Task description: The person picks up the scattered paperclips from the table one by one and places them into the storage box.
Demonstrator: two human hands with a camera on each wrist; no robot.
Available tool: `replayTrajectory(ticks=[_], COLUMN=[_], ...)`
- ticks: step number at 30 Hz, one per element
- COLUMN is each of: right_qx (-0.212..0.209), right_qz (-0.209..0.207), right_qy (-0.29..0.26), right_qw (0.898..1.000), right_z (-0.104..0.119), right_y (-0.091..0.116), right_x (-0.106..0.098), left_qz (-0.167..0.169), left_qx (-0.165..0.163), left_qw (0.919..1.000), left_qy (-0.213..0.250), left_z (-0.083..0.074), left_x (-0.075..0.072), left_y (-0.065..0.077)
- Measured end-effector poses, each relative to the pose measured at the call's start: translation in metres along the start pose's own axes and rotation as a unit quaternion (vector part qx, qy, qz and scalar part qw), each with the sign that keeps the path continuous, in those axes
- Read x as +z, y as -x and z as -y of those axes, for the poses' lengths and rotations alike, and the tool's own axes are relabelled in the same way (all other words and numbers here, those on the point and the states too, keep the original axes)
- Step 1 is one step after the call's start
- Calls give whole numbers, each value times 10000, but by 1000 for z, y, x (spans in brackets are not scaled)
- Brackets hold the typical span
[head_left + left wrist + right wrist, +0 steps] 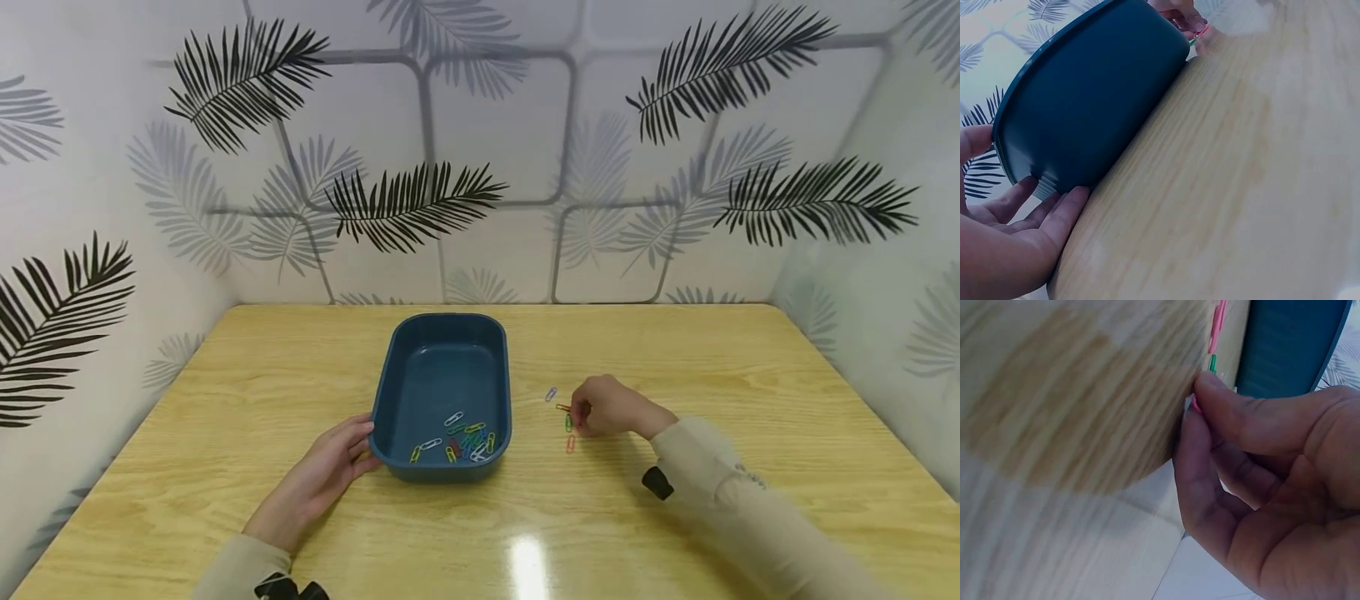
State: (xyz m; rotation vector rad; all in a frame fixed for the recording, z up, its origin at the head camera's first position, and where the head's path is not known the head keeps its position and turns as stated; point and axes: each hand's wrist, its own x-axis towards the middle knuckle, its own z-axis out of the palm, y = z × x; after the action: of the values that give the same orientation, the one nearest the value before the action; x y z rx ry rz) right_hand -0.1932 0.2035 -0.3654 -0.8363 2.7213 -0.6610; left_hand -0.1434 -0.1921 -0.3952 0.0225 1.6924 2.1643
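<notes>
My left hand (330,467) rests against the left side of a dark blue bin (381,392), its fingertips on the outer wall (1085,106) and at the rim. Several coloured paper clips (472,429) lie in the near part of the bin. To the right of the bin, my right hand (611,406) is down at the tabletop. Its thumb and index finger pinch a pink paper clip (1195,403), mostly hidden by the fingertips. Close beside them on the table lie a green paper clip (568,423) and another pink paper clip (571,444).
A purple-blue paper clip (551,394) and a red one (562,407) lie between the bin and the right hand. The wooden table (300,358) meets a wall (495,125) with a leaf pattern at its far edge.
</notes>
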Motion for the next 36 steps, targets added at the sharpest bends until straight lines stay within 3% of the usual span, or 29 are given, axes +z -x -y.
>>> replayTrajectory(ticks=[7,14,25,30,36], right_qx=[102,317,835,985,936], right_qz=[-440,-744,-1470,-1556,-1451], right_qy=[-75,-121,-1071,-1512,-1829], right_qw=[9990,9966,9798,9712,9678], right_z=[4,10,19,17,14], right_y=[-1,-6,-8,-7,-7], right_x=[8,0,-8,-7,-4], left_qz=[0,-38,-53,-7,-27], left_qx=[-39,-34,-34,-20,-29], left_qw=[10000,10000,10000,10000,10000], left_qy=[11,-22,11,33,-9], left_z=[1,0,1,1,0], left_x=[1,-2,-3,-3,-2], left_y=[2,2,1,1,2])
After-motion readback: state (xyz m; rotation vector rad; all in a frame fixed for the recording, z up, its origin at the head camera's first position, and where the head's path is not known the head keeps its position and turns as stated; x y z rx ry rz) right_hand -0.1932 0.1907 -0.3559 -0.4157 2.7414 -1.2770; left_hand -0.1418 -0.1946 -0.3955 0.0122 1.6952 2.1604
